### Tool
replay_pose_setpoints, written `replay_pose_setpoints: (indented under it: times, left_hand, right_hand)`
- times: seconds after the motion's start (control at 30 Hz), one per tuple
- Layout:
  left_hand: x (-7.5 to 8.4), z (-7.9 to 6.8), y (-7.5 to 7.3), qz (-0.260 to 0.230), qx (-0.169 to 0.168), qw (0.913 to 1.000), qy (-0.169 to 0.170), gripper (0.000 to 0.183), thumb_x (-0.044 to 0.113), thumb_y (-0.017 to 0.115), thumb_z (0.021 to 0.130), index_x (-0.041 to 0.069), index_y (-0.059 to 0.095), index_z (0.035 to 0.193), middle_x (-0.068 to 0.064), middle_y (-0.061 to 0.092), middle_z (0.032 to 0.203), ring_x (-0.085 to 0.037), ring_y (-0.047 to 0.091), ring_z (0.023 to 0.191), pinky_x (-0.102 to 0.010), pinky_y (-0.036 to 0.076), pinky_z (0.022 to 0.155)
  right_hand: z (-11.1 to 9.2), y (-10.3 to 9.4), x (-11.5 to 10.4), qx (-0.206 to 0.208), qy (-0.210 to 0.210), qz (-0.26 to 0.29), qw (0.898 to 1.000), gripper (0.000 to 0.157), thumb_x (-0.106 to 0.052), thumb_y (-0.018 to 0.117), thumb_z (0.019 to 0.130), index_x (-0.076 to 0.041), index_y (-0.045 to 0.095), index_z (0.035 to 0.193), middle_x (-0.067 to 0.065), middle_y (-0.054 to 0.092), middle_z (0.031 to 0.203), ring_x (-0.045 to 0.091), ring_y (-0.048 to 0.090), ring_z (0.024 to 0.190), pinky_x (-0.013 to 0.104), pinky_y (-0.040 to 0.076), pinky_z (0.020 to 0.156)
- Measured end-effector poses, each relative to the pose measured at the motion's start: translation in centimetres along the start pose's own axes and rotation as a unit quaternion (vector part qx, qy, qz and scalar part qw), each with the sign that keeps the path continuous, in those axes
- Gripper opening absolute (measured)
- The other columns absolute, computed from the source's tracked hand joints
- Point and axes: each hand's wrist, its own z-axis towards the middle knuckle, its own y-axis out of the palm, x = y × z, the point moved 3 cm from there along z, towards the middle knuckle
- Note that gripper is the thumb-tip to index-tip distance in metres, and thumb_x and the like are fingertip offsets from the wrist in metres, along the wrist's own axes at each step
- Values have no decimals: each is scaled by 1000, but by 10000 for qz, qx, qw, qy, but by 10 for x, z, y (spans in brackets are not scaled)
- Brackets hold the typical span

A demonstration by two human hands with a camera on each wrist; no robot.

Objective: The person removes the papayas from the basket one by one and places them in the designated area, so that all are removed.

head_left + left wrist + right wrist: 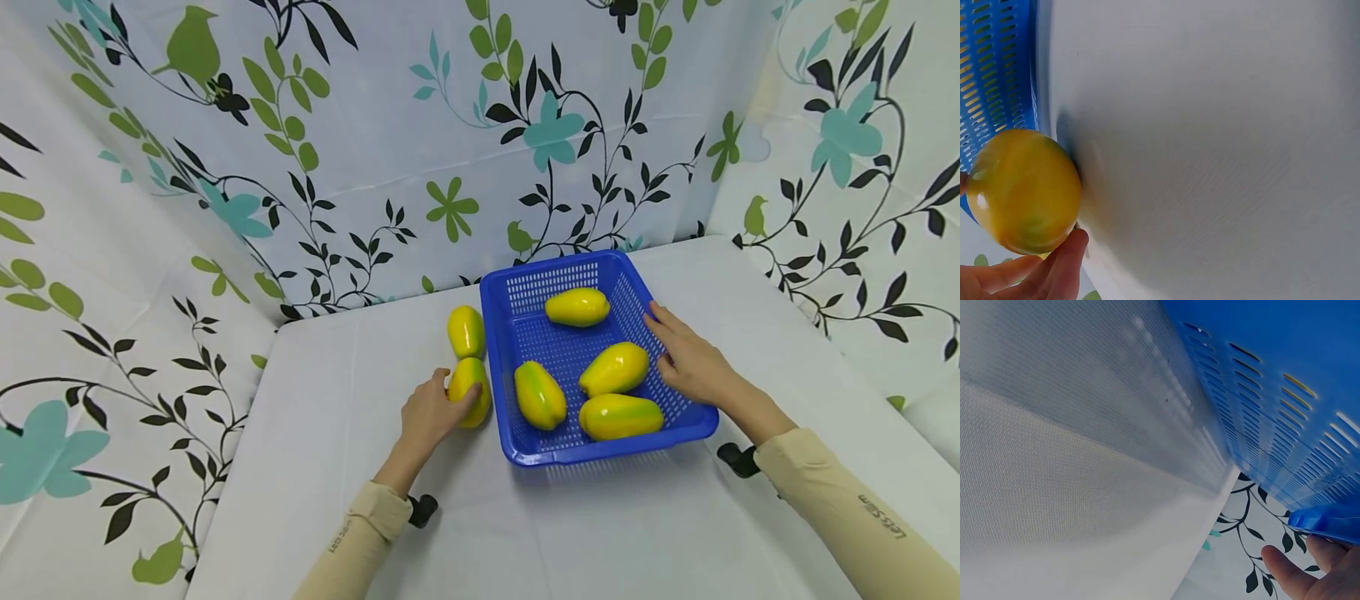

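My left hand grips a yellow papaya-like fruit on the table, with the thumb on its right side. In the left wrist view, the fruit has fingertips against its lower side. It lies just left of a blue basket. My right hand holds the basket's right rim, fingers at the rim and thumb toward the inside. Only some fingers show by the rim in the right wrist view. Several similar fruits lie in the basket, one of them near the back.
Another yellow fruit lies behind the gripped one, close to the basket's left wall. A white cloth covers the table. Leaf-patterned curtains rise behind the table and at both sides.
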Motion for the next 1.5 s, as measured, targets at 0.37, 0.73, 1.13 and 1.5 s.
replay_pose_setpoints:
  times: [0.37, 0.73, 1.13, 1.5]
  left_hand:
    - [15, 13, -21, 364, 362, 9985, 171, 75, 62, 52, 91, 0, 56, 133, -22, 64, 116, -38, 64, 95, -52, 55, 74]
    - [56, 24, -45, 416, 305, 9966, 648, 76, 60, 49, 93, 2, 50, 141, -22, 53, 135, -38, 55, 115, -54, 50, 92]
    - [119, 21, -39, 1339, -440, 9712, 1920, 77, 61, 51, 93, 7, 43, 148, -19, 44, 148, -37, 44, 133, -53, 41, 106]
    - [142, 7, -2, 2355, -1448, 9268, 2543, 78, 65, 53, 90, 14, 45, 148, -13, 52, 141, -32, 49, 128, -50, 41, 106]
  right_hand:
    - [0, 1, 0, -1, 22, 0, 10000, 62, 3, 50, 88, 14, 32, 146, 30, 17, 158, 47, 20, 144, 63, 25, 110]
    - [-1, 0, 1, 50, -1, 67, 10000, 62, 4, 50, 87, 15, 32, 145, 31, 17, 157, 48, 20, 144, 63, 24, 110]
    - [0, 0, 0, -40, 88, 48, 9999, 62, 4, 50, 88, 15, 31, 146, 31, 16, 158, 47, 19, 144, 62, 23, 111]
    - [-1, 0, 1, -17, 61, 81, 9999, 62, 4, 50, 88, 14, 31, 146, 30, 15, 158, 47, 18, 144, 62, 23, 112]
